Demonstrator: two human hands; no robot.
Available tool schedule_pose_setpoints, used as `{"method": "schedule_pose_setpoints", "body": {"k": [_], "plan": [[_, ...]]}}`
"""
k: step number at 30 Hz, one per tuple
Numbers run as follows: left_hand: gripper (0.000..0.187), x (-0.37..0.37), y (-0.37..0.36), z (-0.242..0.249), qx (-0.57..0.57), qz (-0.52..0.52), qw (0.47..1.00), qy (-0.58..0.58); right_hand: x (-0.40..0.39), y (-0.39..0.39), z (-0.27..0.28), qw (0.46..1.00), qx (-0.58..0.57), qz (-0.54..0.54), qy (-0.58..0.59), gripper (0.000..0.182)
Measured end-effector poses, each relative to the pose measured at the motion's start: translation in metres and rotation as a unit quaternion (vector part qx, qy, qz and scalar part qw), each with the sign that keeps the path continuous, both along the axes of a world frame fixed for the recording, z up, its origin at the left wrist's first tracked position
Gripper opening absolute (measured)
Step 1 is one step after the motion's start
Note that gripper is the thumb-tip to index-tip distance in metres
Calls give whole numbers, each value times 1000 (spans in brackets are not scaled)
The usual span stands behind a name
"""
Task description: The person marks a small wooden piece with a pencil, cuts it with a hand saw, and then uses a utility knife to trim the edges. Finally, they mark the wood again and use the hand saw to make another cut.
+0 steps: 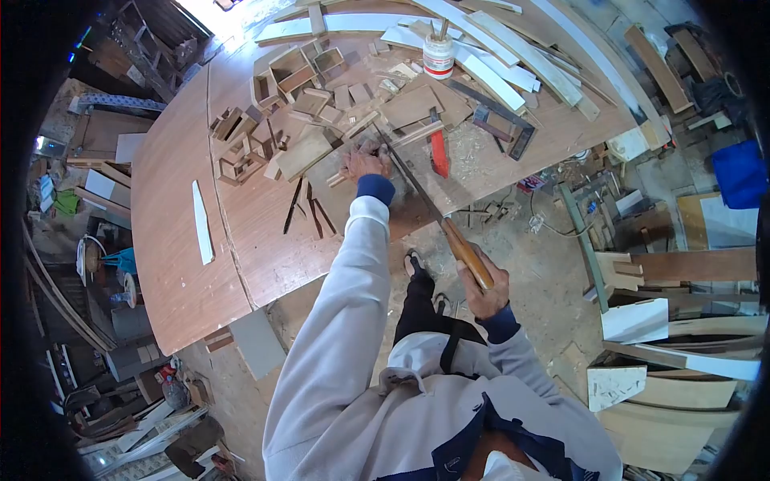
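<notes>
My right hand (pixel 486 290) is wrapped round the wooden handle (pixel 468 255) of a saw in front of the workbench. The saw's long narrow blade (pixel 415 186) slants up and left over the bench edge, its far end beside a thin wooden strip (pixel 413 138). My left hand (pixel 367 162) presses down on small wood at the bench, its fingers bent close together; what lies under them is partly hidden. To the right of the blade lies a red-handled tool (pixel 439 154). A flat wooden block (pixel 304 152) is left of my left hand.
Small wooden boxes (pixel 292 72), a white glue jar (pixel 438 58) and a dark square frame (pixel 504 128) lie on the workbench (pixel 172 264). Long white strips (pixel 489 76) cover its back right. Dark slim tools (pixel 293 206) lie near the front edge. Boards (pixel 634 321) are stacked at right.
</notes>
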State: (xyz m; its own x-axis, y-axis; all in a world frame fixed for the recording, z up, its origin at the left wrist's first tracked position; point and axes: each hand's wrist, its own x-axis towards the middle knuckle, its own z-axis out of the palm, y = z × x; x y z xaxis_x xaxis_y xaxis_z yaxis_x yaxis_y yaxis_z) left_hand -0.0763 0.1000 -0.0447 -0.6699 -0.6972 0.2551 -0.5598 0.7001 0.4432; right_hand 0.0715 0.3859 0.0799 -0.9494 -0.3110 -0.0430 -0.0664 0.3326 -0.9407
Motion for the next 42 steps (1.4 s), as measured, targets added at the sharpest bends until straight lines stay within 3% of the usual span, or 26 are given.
{"method": "schedule_pose_setpoints", "body": {"k": [2, 8, 11, 13, 15, 19, 23, 26, 29, 31, 36, 42], "plan": [[22, -5, -4, 2, 9, -11, 1000, -10, -1, 2, -13, 995, -5, 2, 97, 36], [17, -5, -3, -18, -103, 14, 993, 54, -4, -2, -4, 1000, 11, -3, -14, 38], [17, -8, -10, -15, -38, -1, 999, 16, -2, -1, -12, 997, -16, -5, 75, 38], [26, -6, -9, -6, 98, -14, 995, -21, 0, 4, 1, 994, -1, 11, 107, 37], [26, -1, -7, -5, 82, -14, 996, -17, 7, 4, 5, 999, -42, -9, 3, 37], [27, -3, -5, 7, 95, -15, 994, -46, -15, -19, -15, 996, -27, -16, 85, 38], [27, -7, -4, 0, 21, 11, 1000, 17, -6, -9, -6, 999, 7, 2, 35, 37], [30, -3, -5, 0, 75, -12, 997, -18, 7, 2, -1, 997, -20, -14, 71, 38], [30, -4, -7, -10, 65, -21, 997, 31, -15, -17, -1, 999, 21, -3, 27, 37], [31, -7, -9, -4, 101, -17, 994, -40, -15, -19, -6, 999, 4, -2, 32, 37], [29, -4, -6, 0, 77, -8, 997, -24, 11, 9, -2, 993, -11, -3, 119, 39], [25, -2, -4, 5, 77, -8, 997, -28, -23, -22, -21, 995, -5, -4, 98, 39]]}}
